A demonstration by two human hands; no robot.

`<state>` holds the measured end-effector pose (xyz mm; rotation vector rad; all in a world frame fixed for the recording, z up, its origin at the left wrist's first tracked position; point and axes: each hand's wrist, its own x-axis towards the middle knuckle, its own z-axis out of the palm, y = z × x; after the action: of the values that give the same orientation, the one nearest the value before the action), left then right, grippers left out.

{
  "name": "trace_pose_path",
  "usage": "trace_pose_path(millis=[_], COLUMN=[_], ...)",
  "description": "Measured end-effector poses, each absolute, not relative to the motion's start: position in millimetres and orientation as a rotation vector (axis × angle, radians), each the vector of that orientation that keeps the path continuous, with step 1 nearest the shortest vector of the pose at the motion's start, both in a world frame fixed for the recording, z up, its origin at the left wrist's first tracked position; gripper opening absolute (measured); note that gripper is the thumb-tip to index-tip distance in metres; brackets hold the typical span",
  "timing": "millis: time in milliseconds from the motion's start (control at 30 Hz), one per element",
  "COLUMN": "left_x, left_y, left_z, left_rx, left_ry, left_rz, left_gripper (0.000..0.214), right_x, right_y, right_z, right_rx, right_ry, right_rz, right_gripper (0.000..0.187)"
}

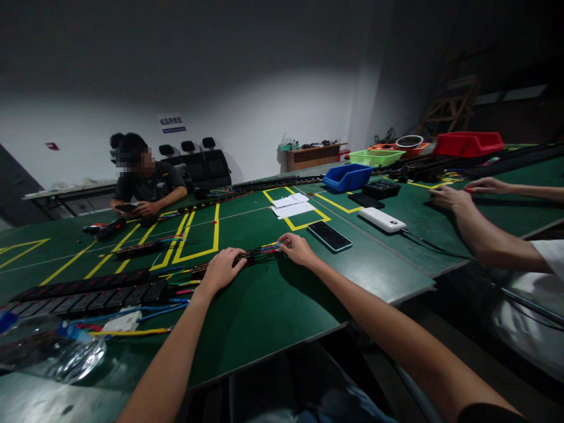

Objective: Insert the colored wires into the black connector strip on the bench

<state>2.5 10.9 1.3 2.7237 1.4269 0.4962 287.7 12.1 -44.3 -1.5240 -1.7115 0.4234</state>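
Observation:
A black-sleeved wire harness (251, 257) lies across the green table in front of me, its thin coloured wire ends fanning out to the right. My left hand (224, 269) is closed over the sleeved part and presses it near the tabletop. With thumb and fingers pinched, my right hand (297, 249) holds the tips of the coloured wires (269, 248). Which single wire sits between those fingertips is too small to tell. To the left of my left hand, thicker blue wires (163, 310) and a yellow wire (136, 332) run beside black ribbed modules (97, 299).
A phone (330, 236), a white power bank (382, 220) with a cable, and papers (292, 205) lie beyond my right hand. Bins, including a blue one (346, 177), stand behind. A co-worker's hands (453, 197) are at the right; another person sits opposite. A plastic bottle (53, 349) lies front left.

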Motion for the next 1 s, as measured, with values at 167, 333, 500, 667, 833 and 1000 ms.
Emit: trace_pose_path(millis=[167,333,500,667,833,1000], left_x=[3.0,3.6,4.0,2.2,2.7,3.5], left_y=[10.3,9.2,9.2,10.6,10.5,9.7], left_z=[2.0,3.3,3.6,1.3,1.0,2.1], left_rx=[2.718,2.704,2.692,2.722,2.719,2.704], left_ry=[1.429,1.446,1.444,1.427,1.426,1.441], left_rz=[0.488,0.471,0.465,0.494,0.493,0.486], left_gripper=[0.036,0.036,0.036,0.035,0.036,0.036], right_x=[287.9,287.6,287.7,287.7,287.9,288.7], right_y=[11.4,9.9,8.7,8.9,8.4,7.2], right_z=[-43.4,-42.0,-40.9,-40.9,-41.1,-40.6], right_rx=[-1.513,-1.532,-1.532,-1.55,-1.549,-1.532], right_ry=[-1.722,-1.724,-1.731,-1.74,-1.754,-1.773], right_rz=[0.451,0.438,0.448,0.448,0.446,0.417], right_gripper=[0.022,0.019,0.018,0.016,0.016,0.016])
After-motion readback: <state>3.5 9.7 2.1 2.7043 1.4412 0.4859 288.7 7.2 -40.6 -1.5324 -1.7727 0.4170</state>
